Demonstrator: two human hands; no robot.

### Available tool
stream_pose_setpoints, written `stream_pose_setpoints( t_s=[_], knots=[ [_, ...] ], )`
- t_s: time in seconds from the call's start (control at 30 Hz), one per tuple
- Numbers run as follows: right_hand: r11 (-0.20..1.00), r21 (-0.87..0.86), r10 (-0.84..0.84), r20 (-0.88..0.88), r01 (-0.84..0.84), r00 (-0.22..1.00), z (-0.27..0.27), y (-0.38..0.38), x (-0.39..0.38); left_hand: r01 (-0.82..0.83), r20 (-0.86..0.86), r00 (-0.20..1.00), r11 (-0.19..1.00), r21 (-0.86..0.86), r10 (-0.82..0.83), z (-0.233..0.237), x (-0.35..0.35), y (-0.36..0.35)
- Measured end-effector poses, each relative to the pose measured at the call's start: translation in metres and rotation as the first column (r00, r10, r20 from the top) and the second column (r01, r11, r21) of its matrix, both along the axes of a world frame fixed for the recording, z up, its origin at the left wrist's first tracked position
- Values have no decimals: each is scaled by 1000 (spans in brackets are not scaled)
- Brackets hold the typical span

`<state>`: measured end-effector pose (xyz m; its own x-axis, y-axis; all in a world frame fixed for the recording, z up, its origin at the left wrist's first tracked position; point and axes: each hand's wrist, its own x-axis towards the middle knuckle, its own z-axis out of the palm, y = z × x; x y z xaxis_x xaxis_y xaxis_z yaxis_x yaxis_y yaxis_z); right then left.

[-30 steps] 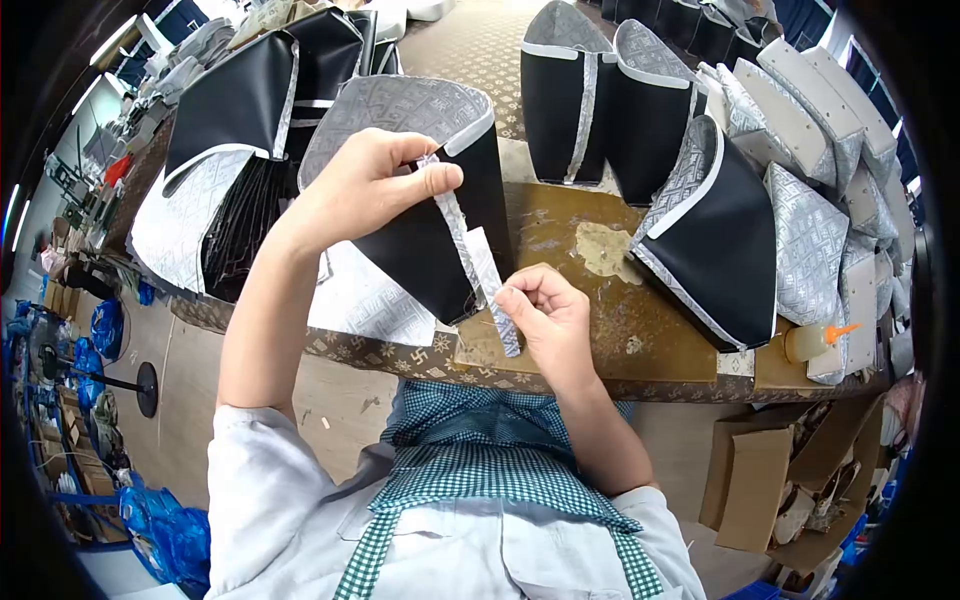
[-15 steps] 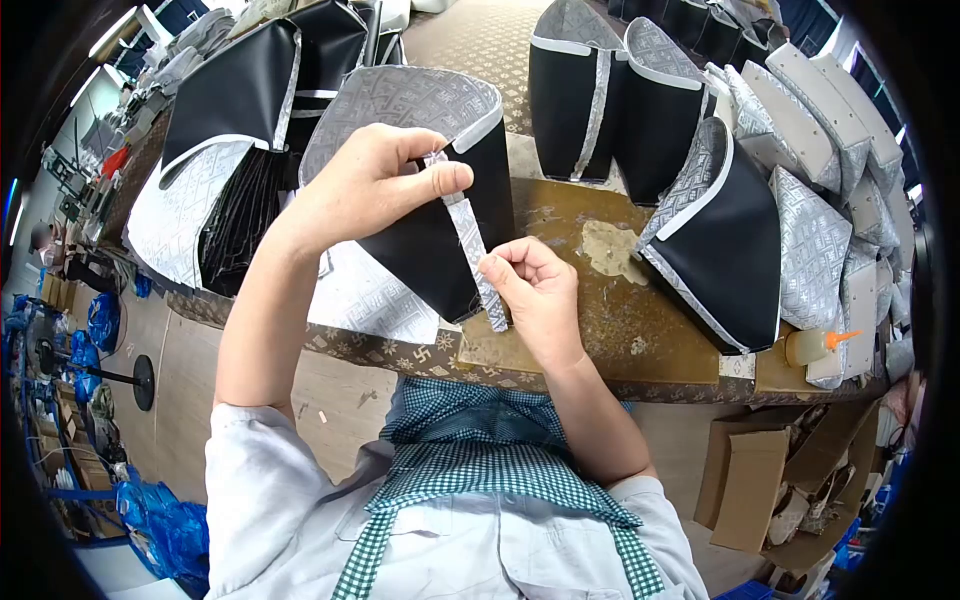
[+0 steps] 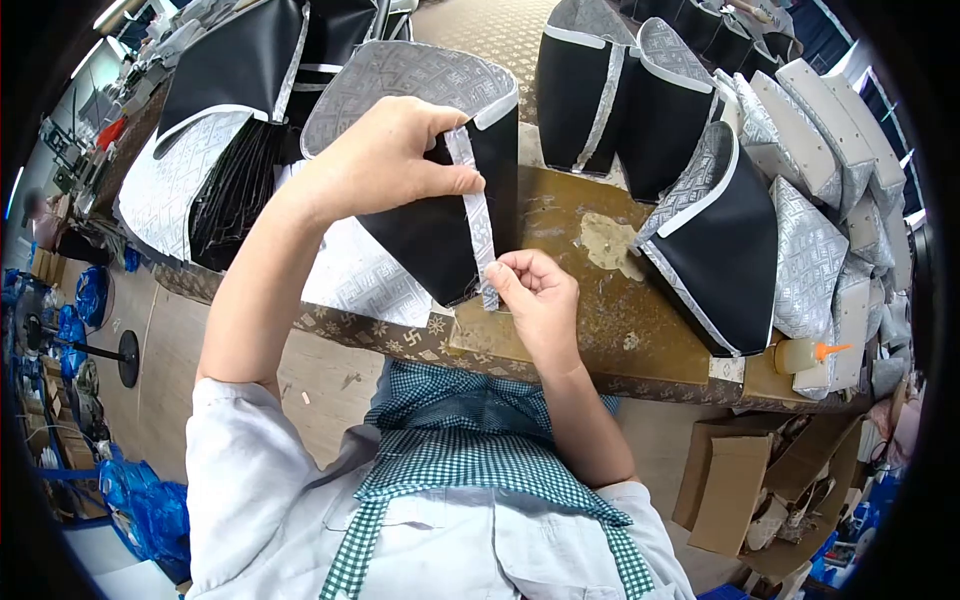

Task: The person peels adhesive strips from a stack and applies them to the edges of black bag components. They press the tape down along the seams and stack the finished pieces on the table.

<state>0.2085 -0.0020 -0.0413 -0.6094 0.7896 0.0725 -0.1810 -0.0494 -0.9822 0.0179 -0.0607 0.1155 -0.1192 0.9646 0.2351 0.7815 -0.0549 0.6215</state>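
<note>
A narrow silver-grey patterned strip (image 3: 478,225) runs down the front of a black boot shaft (image 3: 425,245) with a grey patterned lining and a white band at its top edge. My left hand (image 3: 385,165) is at the strip's upper part, forefinger near its top and thumb on it lower down; its other fingers are hidden. Near the strip's lower end, my right hand (image 3: 540,295) pinches it between thumb and forefinger, the other fingers curled. The shaft stands on the table in front of me.
More black shafts (image 3: 715,250) stand to the right and behind. A glue bottle (image 3: 797,355) with an orange nozzle sits near the right edge. Stacked lined pieces (image 3: 235,190) lie left, grey-white pieces (image 3: 810,260) right. A cardboard box (image 3: 730,495) is below the table (image 3: 560,355).
My left thumb and forefinger have spread apart along the strip, which now hangs straighter. My right hand stays pinched near its lower end. The view has shifted slightly.
</note>
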Motion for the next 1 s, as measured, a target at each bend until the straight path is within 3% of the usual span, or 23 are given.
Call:
stream_pose_setpoints(
  t_s=[0.07,0.23,0.63,1.0],
  knots=[
    [996,-90,13,8,-12,1000,-3,-4,3,2,34,999,1000,2,-2,-2,-1,1],
    [1000,-20,9,22,-9,1000,-6,-3,2,-5,9,1000,1000,-6,5,-4,-3,3],
    [991,132,-57,158,36,986,-13,12,-4,-24,-293,952,977,211,86,-18,-5,6],
    [998,60,25,182,-36,983,-21,17,-8,-115,-419,894,984,134,161,-27,-22,21]
  ],
)
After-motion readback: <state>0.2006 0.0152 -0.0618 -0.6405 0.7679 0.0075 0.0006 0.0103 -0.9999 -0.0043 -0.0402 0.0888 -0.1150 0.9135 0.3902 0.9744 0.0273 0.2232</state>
